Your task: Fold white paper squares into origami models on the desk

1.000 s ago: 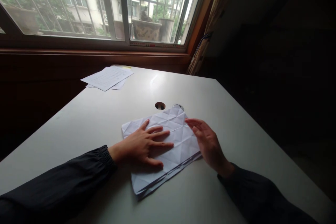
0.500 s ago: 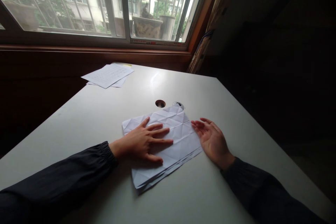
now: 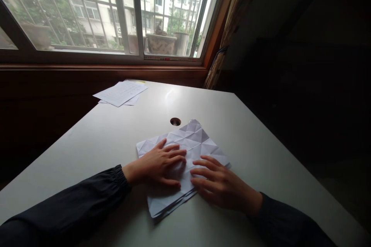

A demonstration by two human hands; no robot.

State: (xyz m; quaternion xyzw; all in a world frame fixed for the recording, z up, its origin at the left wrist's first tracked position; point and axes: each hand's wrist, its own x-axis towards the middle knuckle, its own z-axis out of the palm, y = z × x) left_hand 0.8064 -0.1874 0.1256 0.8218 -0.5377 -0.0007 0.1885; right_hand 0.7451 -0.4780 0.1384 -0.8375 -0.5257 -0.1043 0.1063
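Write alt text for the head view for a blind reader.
Both hands lie flat, fingers spread, on a stack of creased white paper on a pale table: the left hand on its middle, the right hand on its near right edge. Beyond it are a round hole, loose sheets at the far left, and a barred window.

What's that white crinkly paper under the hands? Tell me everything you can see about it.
The paper is white and creased all over into a grid of small triangles. It looks folded into several layers, whose edges show staggered at the near side. It lies askew on the pale table, its far corner beside a round hole. The left hand and the right hand rest palm down on its near half, fingers spread.
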